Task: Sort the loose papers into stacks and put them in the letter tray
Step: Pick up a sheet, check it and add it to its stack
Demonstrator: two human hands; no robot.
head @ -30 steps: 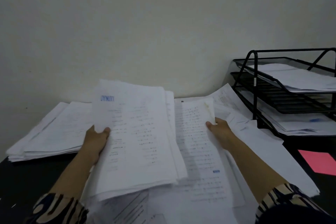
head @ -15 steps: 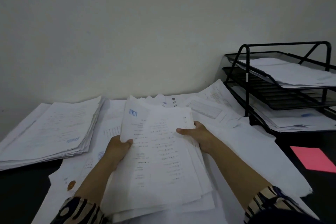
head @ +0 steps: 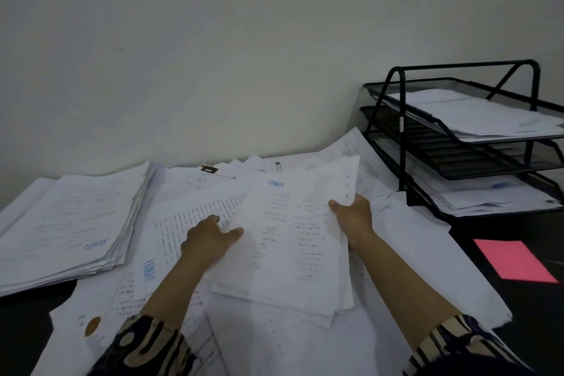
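Right hand (head: pixel 352 217) at 4 o'clock of centre, thumb on top, pinching right edge of a bundle of papers (head: pixel 293 241). Left hand (head: pixel 210 238) at 7 o'clock, thumb against bundle's left edge, fingers spread over a printed sheet (head: pixel 195 217) beside it; grip on the bundle not clear. Bundle raised slightly, tilted, blue stamp near its top edge. Below and around: loose papers (head: pixel 305 342) scattered across the dark desk (head: pixel 525 308), one with an orange spot at 7 o'clock. Thick sorted stack (head: pixel 70 229) at 9 o'clock, well apart from the hands. Black wire letter tray (head: pixel 399 143) at 3 o'clock, three tiers: papers in top and bottom tiers, middle one showing bare mesh. Pink sheet (head: pixel 512 259) on the desk at 4 o'clock, near the tray. Patterned sleeves at bottom edge.
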